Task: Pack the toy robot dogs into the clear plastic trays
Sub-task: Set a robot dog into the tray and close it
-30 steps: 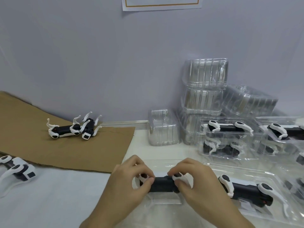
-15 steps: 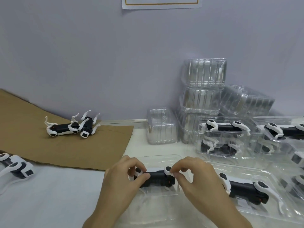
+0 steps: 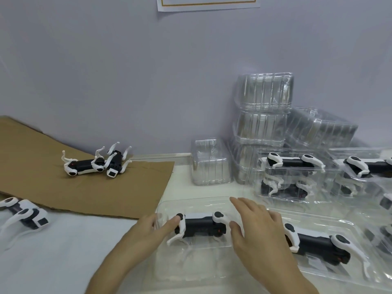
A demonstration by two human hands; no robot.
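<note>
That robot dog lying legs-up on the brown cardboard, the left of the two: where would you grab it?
Probably by the black trunk of the left dog, between its front and hind legs, coming from above with fingers on its near and far sides. The trunk is a solid bar; the thin white legs stick up, and the second dog crowds its right end.

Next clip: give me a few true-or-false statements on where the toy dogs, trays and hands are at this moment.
1. The near tray holds two toy dogs, a left dog and a right dog. True.
2. The right hand grips a dog in the air. False: it is open, fingers straight, beside the left dog in the tray.
3. Two loose dogs lie on the cardboard. True.
4. The cardboard lies right of the near tray. False: it lies to its left.
</note>
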